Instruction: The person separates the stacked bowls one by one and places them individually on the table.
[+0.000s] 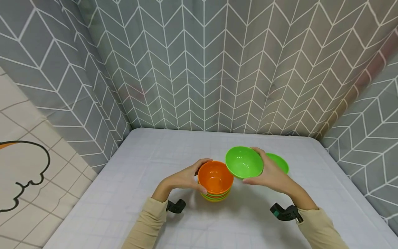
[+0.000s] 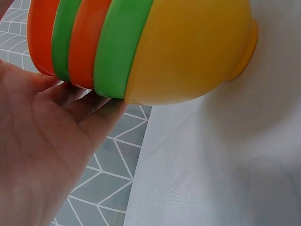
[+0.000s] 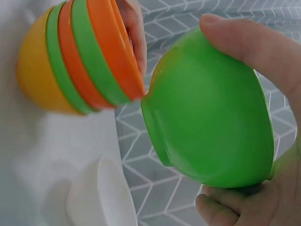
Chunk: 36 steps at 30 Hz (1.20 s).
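Note:
My left hand (image 1: pixel 186 176) grips a stack of nested bowls from its left side, thumb in front and fingers behind. On top is an orange bowl (image 1: pixel 215 178); under it, green and orange bands alternate down to a yellow bowl (image 2: pixel 193 52) at the bottom. Whether the yellow foot touches the table is unclear. My right hand (image 1: pixel 270 174) holds a separate green bowl (image 1: pixel 244 162) by its right side, thumb and fingers spread around it. This bowl is tilted, its foot close to the orange rim in the right wrist view; contact cannot be told.
Another green bowl (image 1: pixel 280 162) is on the table, partly behind my right hand. A white bowl (image 3: pixel 101 197) appears low in the right wrist view. The table (image 1: pixel 174 145) has a white cloth, with grey patterned curtains (image 1: pixel 202 69) behind and at both sides.

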Each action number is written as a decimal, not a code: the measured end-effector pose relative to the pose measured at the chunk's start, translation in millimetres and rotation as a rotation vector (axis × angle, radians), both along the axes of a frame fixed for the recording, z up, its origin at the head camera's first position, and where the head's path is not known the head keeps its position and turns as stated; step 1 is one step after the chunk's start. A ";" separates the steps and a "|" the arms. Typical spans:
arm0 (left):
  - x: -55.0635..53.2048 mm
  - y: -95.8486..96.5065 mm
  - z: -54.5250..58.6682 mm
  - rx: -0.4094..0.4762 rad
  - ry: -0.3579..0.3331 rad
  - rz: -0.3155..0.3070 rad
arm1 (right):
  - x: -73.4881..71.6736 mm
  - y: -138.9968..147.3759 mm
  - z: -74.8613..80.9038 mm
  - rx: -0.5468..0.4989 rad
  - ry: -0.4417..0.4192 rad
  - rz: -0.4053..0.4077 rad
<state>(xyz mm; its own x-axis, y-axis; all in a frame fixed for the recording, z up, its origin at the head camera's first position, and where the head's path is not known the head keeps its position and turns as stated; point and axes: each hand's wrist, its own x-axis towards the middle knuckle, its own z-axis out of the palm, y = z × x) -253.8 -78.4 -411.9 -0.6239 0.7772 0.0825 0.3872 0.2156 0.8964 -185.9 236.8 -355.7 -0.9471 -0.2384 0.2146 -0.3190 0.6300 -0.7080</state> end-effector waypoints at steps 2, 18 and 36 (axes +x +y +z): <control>-0.2 0.1 -0.4 0.001 0.006 -0.001 | 0.4 8.1 -1.8 0.007 -0.007 -0.017; -1.7 -1.0 -1.4 -0.009 -0.018 0.009 | 8.1 69.2 -9.2 0.057 -0.010 -0.176; -1.8 0.5 -2.1 -0.002 -0.012 0.003 | 5.8 131.0 -27.5 0.033 -0.029 -0.320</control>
<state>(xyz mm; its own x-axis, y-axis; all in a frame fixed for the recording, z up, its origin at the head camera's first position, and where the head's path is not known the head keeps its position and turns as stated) -255.6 -77.9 -414.0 -0.6274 0.7752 0.0738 0.3758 0.2185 0.9006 -180.1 367.9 -383.2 -0.9808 0.0659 0.1837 -0.0813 0.7177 -0.6915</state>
